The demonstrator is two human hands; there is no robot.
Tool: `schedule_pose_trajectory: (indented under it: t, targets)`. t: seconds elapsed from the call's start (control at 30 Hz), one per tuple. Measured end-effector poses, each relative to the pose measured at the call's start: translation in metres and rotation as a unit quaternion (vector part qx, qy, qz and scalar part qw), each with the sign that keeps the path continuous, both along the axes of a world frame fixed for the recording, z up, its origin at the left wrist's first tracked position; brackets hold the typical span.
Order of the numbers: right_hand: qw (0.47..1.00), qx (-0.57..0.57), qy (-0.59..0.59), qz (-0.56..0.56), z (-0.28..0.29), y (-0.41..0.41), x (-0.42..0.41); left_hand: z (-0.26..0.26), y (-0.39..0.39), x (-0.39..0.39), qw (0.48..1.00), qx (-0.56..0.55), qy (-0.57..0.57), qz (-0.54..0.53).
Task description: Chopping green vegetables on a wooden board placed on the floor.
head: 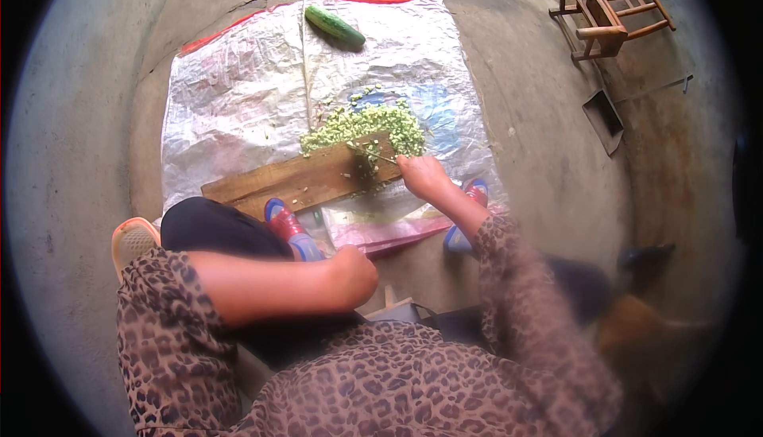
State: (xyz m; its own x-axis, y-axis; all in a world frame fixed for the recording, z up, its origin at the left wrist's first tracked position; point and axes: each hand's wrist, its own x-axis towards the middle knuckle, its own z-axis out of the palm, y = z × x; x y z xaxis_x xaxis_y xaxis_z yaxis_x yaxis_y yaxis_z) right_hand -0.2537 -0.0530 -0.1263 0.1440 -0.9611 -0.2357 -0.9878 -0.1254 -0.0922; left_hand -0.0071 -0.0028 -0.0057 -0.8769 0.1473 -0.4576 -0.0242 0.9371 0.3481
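Observation:
My right hand (424, 176) grips a knife (374, 153), whose thin blade lies over the right end of a wooden board (298, 177). Just beyond the board a pile of chopped pale green vegetable (369, 124) is spread on a flattened woven plastic sack (232, 103); some bits lie on the board. A whole green cucumber or similar gourd (334, 25) rests near the sack's far edge. My left hand (356, 279) is curled near my lap, its fingers turned from view, so whether it holds anything cannot be told.
My feet in red and blue footwear (285, 222) stand at the sack's near side. A wooden chair (602, 16) is at the far right, with a dustpan (604, 122) nearer on the concrete floor. An orange-rimmed slipper (136, 241) shows at the left.

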Motion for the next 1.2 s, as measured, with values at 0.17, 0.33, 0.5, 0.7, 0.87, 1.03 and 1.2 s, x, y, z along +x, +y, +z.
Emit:
schedule_pose_trajectory:
  t: [0.17, 0.33, 0.5, 0.7, 0.87, 1.03, 1.2]
  targets:
    - [1.0, -0.001, 0.001, -0.005, 0.005, 0.011, 0.001, -0.001, 0.001, -0.003, 1.0, 0.006, 0.003, -0.008]
    - [0.985, -0.016, -0.117, -0.13, -0.017, 0.001, 0.023, -0.005, 0.001, 0.001, 1.0, -0.002, 0.003, -0.013]
    - [0.967, -0.006, -0.166, -0.194, -0.073, 0.009, 0.053, -0.008, 0.002, -0.004, 1.0, -0.002, -0.001, -0.015]
    - [0.96, 0.008, -0.161, -0.231, -0.129, 0.025, 0.062, -0.007, 0.002, -0.001, 1.0, -0.005, 0.015, -0.012]
    - [0.969, -0.011, -0.145, -0.198, -0.087, 0.019, 0.062, -0.004, 0.003, 0.003, 1.0, -0.01, 0.009, -0.013]
    - [0.971, -0.007, -0.138, -0.195, -0.089, 0.028, 0.067, -0.005, 0.004, 0.003, 1.0, -0.001, 0.017, -0.012]
    - [0.97, -0.015, -0.132, -0.206, -0.116, 0.035, 0.067, -0.006, 0.001, -0.002, 1.0, -0.014, 0.011, -0.017]
